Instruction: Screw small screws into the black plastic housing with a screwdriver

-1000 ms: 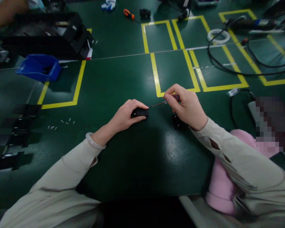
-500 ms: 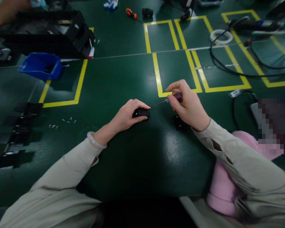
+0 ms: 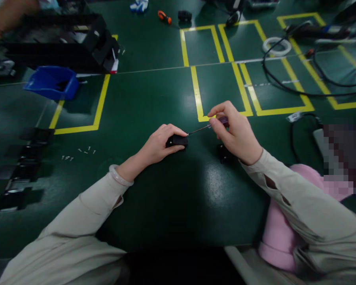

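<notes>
My left hand (image 3: 161,142) grips a small black block-like part (image 3: 178,141) against the green table, thumb on the near side and fingers on the far side. In my right hand (image 3: 233,128) is a screwdriver (image 3: 199,129) with a dark purplish handle and thin shaft. The shaft points left, and its tip meets the right end of the black part, where a tiny bright spot, perhaps a screw head, shows. Beneath my right hand lies a second small black part (image 3: 223,152), partly covered by the hand.
Several loose screws (image 3: 87,150) lie left of my left hand. Beyond them are a blue bin (image 3: 52,83) and a black rack (image 3: 59,49); several dark parts (image 3: 26,158) line the left. An orange-handled tool (image 3: 164,17) lies at the back, a black cable (image 3: 284,85) at right. Another person's arm (image 3: 10,19) shows upper left.
Almost nothing differs. Both hands, the black part and the screwdriver keep their places; the whole view has shifted very slightly.
</notes>
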The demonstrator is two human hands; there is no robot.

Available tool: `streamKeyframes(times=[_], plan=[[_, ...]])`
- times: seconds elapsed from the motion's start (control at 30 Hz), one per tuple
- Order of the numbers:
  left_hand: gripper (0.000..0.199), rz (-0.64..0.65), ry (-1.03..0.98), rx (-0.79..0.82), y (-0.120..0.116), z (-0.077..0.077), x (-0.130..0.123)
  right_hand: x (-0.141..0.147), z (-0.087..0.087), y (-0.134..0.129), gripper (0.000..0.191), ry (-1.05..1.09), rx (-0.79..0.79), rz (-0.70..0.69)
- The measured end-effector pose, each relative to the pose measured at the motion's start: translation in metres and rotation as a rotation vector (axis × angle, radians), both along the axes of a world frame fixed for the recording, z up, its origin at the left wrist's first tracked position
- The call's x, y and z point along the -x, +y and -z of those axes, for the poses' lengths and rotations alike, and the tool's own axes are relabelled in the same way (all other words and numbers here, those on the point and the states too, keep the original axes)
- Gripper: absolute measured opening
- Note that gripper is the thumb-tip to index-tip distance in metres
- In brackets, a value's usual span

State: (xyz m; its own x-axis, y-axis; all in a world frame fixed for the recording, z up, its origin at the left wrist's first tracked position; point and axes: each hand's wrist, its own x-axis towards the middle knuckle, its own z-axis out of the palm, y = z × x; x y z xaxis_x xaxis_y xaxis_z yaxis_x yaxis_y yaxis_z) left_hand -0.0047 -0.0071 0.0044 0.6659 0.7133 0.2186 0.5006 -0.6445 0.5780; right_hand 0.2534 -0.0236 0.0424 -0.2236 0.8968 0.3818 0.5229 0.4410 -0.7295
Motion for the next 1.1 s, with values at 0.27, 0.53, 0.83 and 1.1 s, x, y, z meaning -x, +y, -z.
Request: streamKeyframes(times=[0.27,0.53,0.83,1.1], plan=[[0.031,0.003,-0.003,-0.004,-0.0003,-0.0001,-0.0001,-0.0004,0.0015,0.0002,0.009,-0.025,-0.032,-0.006],[0.031,-0.006,0.005,0.011,-0.0002,-0.001,0.0,-0.0005,-0.0013,-0.0002,0.013,-0.062,-0.024,0.011],[0.031,-0.002,-0.009,0.003,-0.0002,-0.0012,-0.0002,-0.001,-0.0013,-0.0009,0.018,-0.061,-0.011,0.012],[0.031,-0.008,0.007,0.016,-0.0002,-0.0012,-0.0001,-0.0015,-0.0009,-0.0003,0.013,-0.066,-0.047,0.018]])
